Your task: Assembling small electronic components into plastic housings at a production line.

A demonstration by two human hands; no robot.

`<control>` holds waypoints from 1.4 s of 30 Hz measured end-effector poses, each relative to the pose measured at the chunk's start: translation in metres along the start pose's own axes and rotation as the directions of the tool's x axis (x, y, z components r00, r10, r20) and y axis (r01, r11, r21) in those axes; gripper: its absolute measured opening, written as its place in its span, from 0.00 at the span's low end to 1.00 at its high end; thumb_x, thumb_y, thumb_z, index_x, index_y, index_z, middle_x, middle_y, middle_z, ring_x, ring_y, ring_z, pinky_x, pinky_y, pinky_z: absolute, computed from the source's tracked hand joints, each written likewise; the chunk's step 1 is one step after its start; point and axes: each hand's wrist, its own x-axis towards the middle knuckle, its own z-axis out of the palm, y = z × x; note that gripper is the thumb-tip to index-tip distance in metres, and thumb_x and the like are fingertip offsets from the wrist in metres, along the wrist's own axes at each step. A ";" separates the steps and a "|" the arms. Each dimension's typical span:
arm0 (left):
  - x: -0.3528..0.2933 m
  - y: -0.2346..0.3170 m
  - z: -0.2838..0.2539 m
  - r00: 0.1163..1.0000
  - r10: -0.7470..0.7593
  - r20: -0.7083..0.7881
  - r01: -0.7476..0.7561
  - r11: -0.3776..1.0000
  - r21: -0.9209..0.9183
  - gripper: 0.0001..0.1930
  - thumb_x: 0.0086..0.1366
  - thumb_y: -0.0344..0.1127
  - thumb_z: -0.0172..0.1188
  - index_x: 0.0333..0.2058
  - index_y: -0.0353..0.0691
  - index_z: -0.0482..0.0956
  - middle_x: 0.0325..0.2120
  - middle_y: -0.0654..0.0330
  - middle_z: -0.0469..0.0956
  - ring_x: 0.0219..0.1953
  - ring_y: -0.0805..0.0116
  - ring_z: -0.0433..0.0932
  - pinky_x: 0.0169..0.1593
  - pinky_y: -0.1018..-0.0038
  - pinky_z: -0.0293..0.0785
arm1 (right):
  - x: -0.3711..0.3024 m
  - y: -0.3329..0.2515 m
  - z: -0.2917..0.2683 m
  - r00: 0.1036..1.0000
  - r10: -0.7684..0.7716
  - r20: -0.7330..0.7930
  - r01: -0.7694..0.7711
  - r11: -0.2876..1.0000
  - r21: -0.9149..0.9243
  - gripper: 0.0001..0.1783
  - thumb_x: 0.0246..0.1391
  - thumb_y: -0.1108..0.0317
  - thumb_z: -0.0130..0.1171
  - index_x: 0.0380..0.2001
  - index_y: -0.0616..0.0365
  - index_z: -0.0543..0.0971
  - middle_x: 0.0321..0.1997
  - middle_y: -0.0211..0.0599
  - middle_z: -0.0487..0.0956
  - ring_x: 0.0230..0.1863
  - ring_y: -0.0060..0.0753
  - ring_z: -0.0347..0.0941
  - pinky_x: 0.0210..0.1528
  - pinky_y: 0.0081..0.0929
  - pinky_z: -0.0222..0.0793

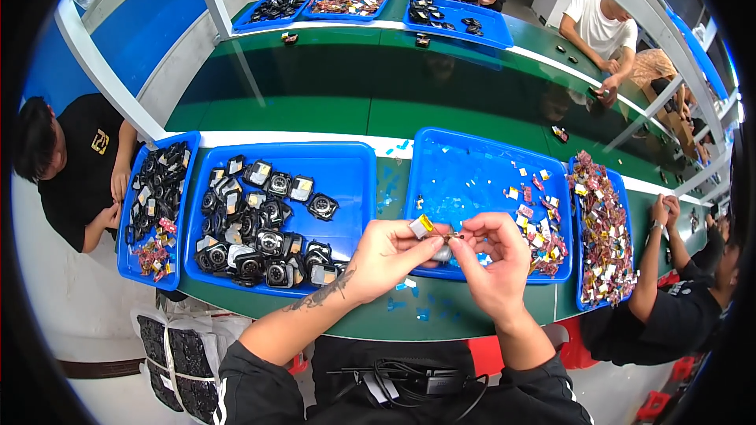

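My left hand (378, 260) and my right hand (498, 269) meet above the front edge of a blue tray (449, 159). Pinched between their fingertips is a small electronic part (422, 226) with a white-and-yellow tab and a thin dark strip; the fingers cover the rest of it. Under the hands, that tray holds scraps of blue film and, along its right side, a heap of small reddish flex parts (545, 242) with white and yellow tabs. To the left, another blue tray (354, 189) holds many black watch housings (270, 242).
Outer blue trays hold more black housings (161, 177) and a tall pile of reddish parts (602, 236). Blue film scraps (423, 314) lie on the green bench. Across the green belt (315, 86) stand more trays. Co-workers sit at both sides and opposite. Black cables (417, 378) lie near my lap.
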 end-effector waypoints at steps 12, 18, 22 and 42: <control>-0.003 -0.003 0.003 0.951 0.305 -0.050 -0.302 0.951 0.065 0.18 0.63 0.20 0.55 0.53 0.30 0.73 0.49 0.52 0.74 0.48 0.70 0.76 0.51 0.76 0.76 | -0.001 0.014 0.008 0.993 -0.039 -0.109 0.036 0.999 -0.024 0.15 0.48 0.81 0.64 0.39 0.65 0.73 0.31 0.31 0.75 0.29 0.15 0.71 0.28 0.12 0.67; -0.003 -0.004 0.009 0.945 0.314 -0.097 -0.315 0.949 0.001 0.24 0.63 0.19 0.54 0.58 0.33 0.66 0.50 0.49 0.74 0.49 0.69 0.76 0.50 0.75 0.76 | 0.000 0.016 0.016 0.981 -0.118 -0.155 0.090 0.980 -0.179 0.17 0.46 0.82 0.63 0.42 0.64 0.75 0.35 0.37 0.74 0.31 0.22 0.73 0.27 0.16 0.71; -0.003 -0.010 0.009 0.921 0.345 -0.179 -0.333 0.938 0.095 0.24 0.63 0.18 0.53 0.57 0.36 0.62 0.48 0.50 0.74 0.48 0.70 0.76 0.48 0.76 0.77 | 0.000 0.015 0.021 0.992 -0.104 -0.070 0.086 0.970 -0.226 0.19 0.49 0.81 0.61 0.47 0.64 0.74 0.38 0.37 0.74 0.36 0.23 0.73 0.29 0.17 0.73; -0.002 -0.012 0.009 0.913 0.339 -0.226 -0.366 0.926 -0.088 0.21 0.63 0.18 0.53 0.53 0.34 0.62 0.46 0.50 0.75 0.46 0.68 0.78 0.50 0.75 0.76 | 0.009 0.011 0.029 0.998 0.042 -0.040 -0.043 0.998 -0.040 0.18 0.50 0.81 0.60 0.46 0.64 0.74 0.35 0.31 0.73 0.34 0.17 0.72 0.32 0.16 0.75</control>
